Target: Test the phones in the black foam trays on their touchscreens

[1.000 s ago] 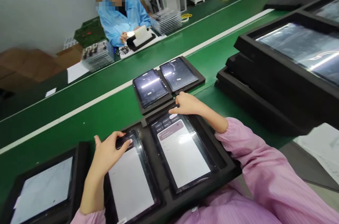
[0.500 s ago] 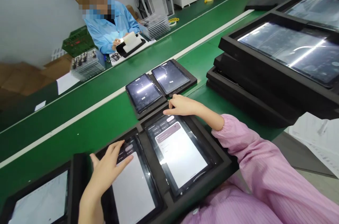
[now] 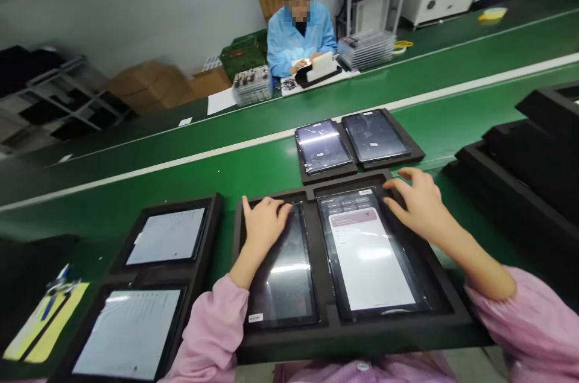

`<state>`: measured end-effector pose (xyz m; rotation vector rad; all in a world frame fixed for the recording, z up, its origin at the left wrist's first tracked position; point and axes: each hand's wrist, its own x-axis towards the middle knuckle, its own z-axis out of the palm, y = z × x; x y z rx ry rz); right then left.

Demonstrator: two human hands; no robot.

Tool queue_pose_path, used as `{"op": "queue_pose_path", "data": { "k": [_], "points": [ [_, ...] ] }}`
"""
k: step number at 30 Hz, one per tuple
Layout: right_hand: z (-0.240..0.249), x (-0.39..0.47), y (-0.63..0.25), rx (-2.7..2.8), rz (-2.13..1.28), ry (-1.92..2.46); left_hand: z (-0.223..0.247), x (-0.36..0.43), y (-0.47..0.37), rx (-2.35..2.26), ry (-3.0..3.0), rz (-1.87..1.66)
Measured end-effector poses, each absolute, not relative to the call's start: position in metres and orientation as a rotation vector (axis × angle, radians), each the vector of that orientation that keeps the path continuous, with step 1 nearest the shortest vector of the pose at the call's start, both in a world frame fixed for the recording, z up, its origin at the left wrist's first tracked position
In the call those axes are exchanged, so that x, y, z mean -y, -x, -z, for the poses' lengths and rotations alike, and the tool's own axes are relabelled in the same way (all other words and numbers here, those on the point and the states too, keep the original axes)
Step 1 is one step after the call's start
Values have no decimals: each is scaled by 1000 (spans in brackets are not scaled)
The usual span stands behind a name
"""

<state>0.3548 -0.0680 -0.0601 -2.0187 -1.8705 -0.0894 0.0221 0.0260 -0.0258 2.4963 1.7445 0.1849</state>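
A black foam tray in front of me holds two tablets side by side. My left hand rests over the top of the left tablet, whose screen is dark; its fingers are apart and hold nothing. The right tablet shows a white page with a mauve banner and dark buttons above. Beside that tablet's upper right corner is my right hand, fingers spread and bent, with nothing in it. Behind the tray, two dark tablets lie on another foam tray.
Two lit tablets sit in a foam tray at the left, near a yellow pad with pens. Stacked foam trays stand at the right. Across the green bench, a person in blue works beside clear plastic trays.
The view has swung left. The left tablet's screen has gone from lit to dark. My right hand has moved from the right tablet's top edge to its upper right corner.
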Motion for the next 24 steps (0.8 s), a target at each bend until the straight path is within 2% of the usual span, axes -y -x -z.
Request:
{"op": "queue_pose_path", "data": {
  "k": [3,6,14,24],
  "points": [
    [81,97,-347,1809,211,2077,33,-8,-33,-1676,-2576,-161],
    [96,113,-344,1786,186,2052,37,-2,-40,-1680,-2617,-115],
    [100,113,-355,1796,112,1956,42,-5,-51,-1710,-2620,-74],
    [152,104,-420,2086,155,1792,48,-5,-52,-1711,-2518,-111]
  ]
}}
